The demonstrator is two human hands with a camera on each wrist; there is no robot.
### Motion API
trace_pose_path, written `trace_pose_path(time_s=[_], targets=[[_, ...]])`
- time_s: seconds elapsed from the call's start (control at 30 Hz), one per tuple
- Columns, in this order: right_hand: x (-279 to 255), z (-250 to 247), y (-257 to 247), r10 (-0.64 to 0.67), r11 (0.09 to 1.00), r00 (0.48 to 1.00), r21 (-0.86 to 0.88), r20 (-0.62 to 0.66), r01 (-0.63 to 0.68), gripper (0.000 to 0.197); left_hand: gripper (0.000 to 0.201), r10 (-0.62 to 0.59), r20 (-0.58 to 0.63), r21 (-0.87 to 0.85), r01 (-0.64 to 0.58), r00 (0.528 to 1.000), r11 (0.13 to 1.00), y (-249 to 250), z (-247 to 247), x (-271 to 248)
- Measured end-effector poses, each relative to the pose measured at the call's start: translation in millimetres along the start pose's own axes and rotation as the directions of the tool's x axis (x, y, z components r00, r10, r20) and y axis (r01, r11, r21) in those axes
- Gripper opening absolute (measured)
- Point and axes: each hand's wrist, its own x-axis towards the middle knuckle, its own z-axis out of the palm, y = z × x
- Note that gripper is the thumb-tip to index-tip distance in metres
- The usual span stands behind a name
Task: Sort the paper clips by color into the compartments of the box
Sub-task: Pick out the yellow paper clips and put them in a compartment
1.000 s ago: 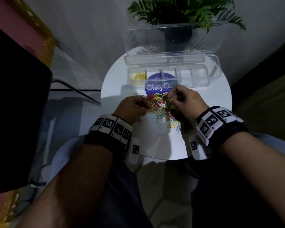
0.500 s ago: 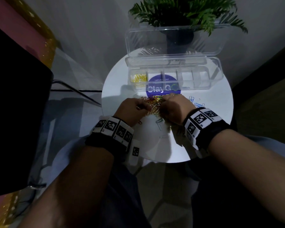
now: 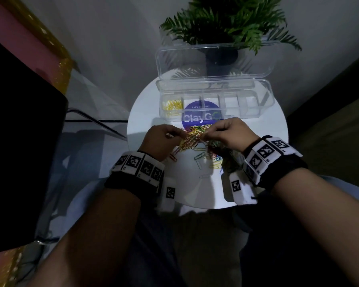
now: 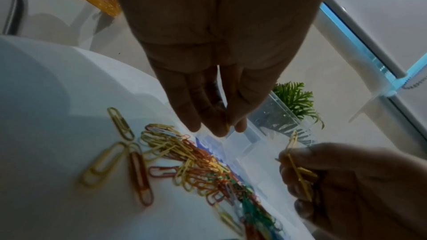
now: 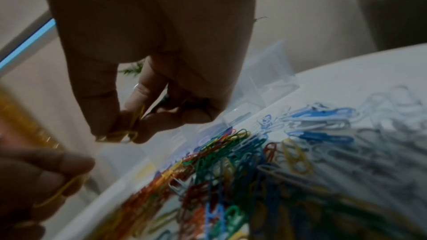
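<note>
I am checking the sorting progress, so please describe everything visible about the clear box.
The box is clear plastic, long and low, split by thin walls into a row of compartments. Its hinged lid stands open at the back, in front of the plant. It sits on the round white table, beyond the clip pile. Only the leftmost compartment holds clips, yellow ones. Neither hand touches it.

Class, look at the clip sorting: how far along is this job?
Early. Done: only yellow clips lie in the box's leftmost compartment; the others look empty. In hand: the right hand pinches several yellow clips, the left hand one. Left: the mixed pile of red, green, blue, white and yellow on the table.
</note>
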Motion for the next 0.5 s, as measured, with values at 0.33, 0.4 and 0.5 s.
trace_pose_path(time_s=[0.33, 0.4, 0.5], targets=[[-6.2, 2.6, -7.5, -0.001, 0.996, 1.000, 0.092, 0.013, -0.001, 0.002, 0.003, 0.052, 0.017, -0.110, -0.050, 0.998, 0.993, 11.0, 13.2, 0.6], [-1.9, 4.2, -8.7, -0.019, 0.997, 1.000, 0.073, -0.015, 0.020, 0.002, 0.004, 0.071, -0.011, -0.079, -0.072, 0.997, 0.994, 9.8, 12.6, 3.7], [5.4, 2.8, -13.5, -0.025, 0.999, 0.999, 0.046, -0.028, 0.026, 0.005, 0.008, 0.085, -0.045, -0.047, -0.087, 0.995, 0.995, 8.6, 4.3, 8.2]])
